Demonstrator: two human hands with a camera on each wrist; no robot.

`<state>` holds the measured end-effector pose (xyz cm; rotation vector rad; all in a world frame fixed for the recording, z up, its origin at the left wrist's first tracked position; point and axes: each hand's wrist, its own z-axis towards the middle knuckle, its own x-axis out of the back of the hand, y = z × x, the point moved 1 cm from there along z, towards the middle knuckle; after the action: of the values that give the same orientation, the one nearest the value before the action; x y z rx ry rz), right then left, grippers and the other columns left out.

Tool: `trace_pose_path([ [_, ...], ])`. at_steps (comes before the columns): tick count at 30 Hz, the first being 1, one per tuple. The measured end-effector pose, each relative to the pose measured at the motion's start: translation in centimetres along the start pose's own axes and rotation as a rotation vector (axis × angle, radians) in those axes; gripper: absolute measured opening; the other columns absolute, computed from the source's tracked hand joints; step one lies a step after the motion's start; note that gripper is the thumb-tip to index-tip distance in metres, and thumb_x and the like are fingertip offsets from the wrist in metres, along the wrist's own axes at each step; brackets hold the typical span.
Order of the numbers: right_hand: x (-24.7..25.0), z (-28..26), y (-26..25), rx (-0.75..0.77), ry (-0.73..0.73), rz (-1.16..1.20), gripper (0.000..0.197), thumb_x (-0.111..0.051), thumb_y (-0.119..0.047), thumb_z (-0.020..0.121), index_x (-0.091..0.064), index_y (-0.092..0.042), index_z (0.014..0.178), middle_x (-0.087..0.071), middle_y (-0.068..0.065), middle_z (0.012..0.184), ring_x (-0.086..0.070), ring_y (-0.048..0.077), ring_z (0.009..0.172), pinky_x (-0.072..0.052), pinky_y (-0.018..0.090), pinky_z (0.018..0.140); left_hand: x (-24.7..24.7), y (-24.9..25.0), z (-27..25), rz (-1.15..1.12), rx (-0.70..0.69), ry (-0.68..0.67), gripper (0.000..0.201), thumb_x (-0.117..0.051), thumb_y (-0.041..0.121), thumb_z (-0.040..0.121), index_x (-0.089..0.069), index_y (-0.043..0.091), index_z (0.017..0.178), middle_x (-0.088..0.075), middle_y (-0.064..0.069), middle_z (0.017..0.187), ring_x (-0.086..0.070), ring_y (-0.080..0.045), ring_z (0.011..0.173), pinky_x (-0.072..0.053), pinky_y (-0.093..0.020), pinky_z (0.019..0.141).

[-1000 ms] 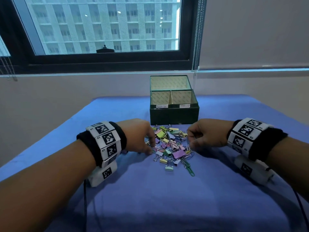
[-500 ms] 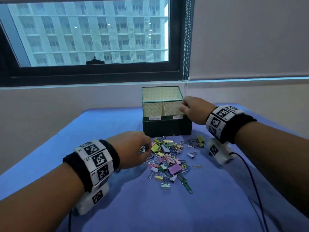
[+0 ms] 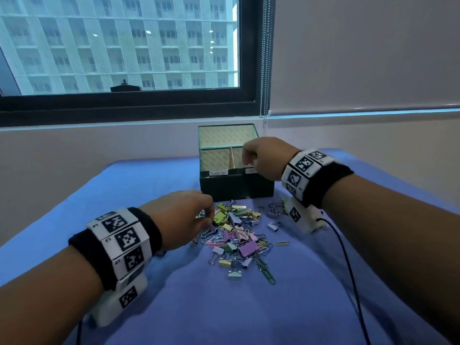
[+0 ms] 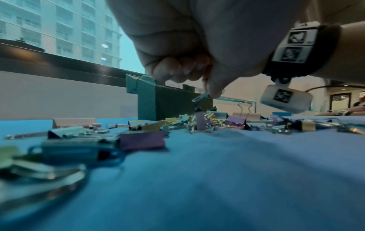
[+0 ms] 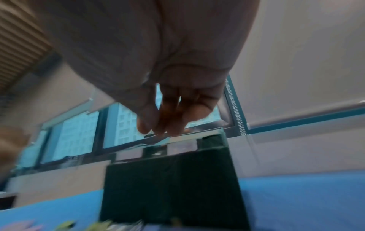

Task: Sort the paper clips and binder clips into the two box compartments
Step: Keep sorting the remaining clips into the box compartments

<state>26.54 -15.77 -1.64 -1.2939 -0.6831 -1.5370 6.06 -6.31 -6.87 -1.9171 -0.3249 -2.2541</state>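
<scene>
Blue cloth [image 3: 224,314] over the table, dark-framed window [image 3: 124,105], bead chain [image 3: 265,58] beside it.

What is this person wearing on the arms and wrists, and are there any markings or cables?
Bare forearms, no sleeves. Each wrist has a black fabric band: left wristband, right wristband, both wrapped in white plates printed with black square fiducial markers. Under each hangs a white rounded camera unit with its own marker, trailing a thin black cable.
</scene>
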Motion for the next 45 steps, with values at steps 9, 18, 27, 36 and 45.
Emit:
trace_pose_path([
  [9,-1.7,-9.1,1.0,0.054,-0.544,-0.089,0.01,-0.074,-0.026,0.078,-0.069,-0.019,0.084,-0.07,-0.002,0.08,-0.061,0.016,0.071,-0.051,0.029,0.069,2.7,0.2,4.4,0.045,0.071,-0.09,0.012,-0.047,0.033,0.099,-0.057,0.027,0.095,-0.059,0.011,0.087,-0.056,-0.008,0.077,-0.044,-0.023,0.068],
  [18,-2.7,-9.6,1.1,0.002,-0.433,-0.091,0.012,-0.053,-0.025,0.089,-0.06,-0.017,0.086,-0.067,0.006,0.092,-0.055,0.023,0.077,-0.051,0.034,0.077,5.2,2.9,15.0,-0.235,0.22,0.067,0.021,-0.055,0.029,0.096,-0.068,0.013,0.1,-0.056,0.006,0.073,-0.047,-0.009,0.056,-0.035,-0.022,0.051],
  [27,-2.2,-9.9,1.0,0.081,-0.427,0.034,0.016,-0.057,-0.011,0.082,-0.071,-0.014,0.089,-0.071,0.0,0.088,-0.058,0.015,0.073,-0.054,0.031,0.074,4.1,3.5,16.3,-0.626,0.377,0.033,0.019,-0.058,0.002,0.091,-0.054,0.014,0.105,-0.059,-0.015,0.109,-0.069,-0.031,0.098,-0.06,-0.038,0.081],
  [36,-2.7,-10.0,0.6,0.09,-0.469,-0.039,0.004,-0.059,-0.017,0.081,-0.063,-0.018,0.08,-0.06,-0.002,0.071,-0.051,0.013,0.056,-0.044,0.022,0.052,5.6,3.5,4.1,-0.083,0.083,-0.194,0.026,-0.066,0.025,0.089,-0.066,0.03,0.115,-0.068,0.014,0.098,-0.064,-0.006,0.087,-0.049,-0.026,0.083],
  [45,-2.4,-9.7,0.5,0.129,-0.263,0.067,0.015,-0.054,-0.015,0.08,-0.046,-0.025,0.071,-0.051,-0.007,0.068,-0.044,0.011,0.06,-0.037,0.025,0.057,1.6,2.6,-1.4,0.123,0.051,-0.335,0.036,-0.067,0.05,0.084,-0.067,0.037,0.117,-0.058,0.009,0.111,-0.061,-0.015,0.098,-0.05,-0.023,0.081],
])
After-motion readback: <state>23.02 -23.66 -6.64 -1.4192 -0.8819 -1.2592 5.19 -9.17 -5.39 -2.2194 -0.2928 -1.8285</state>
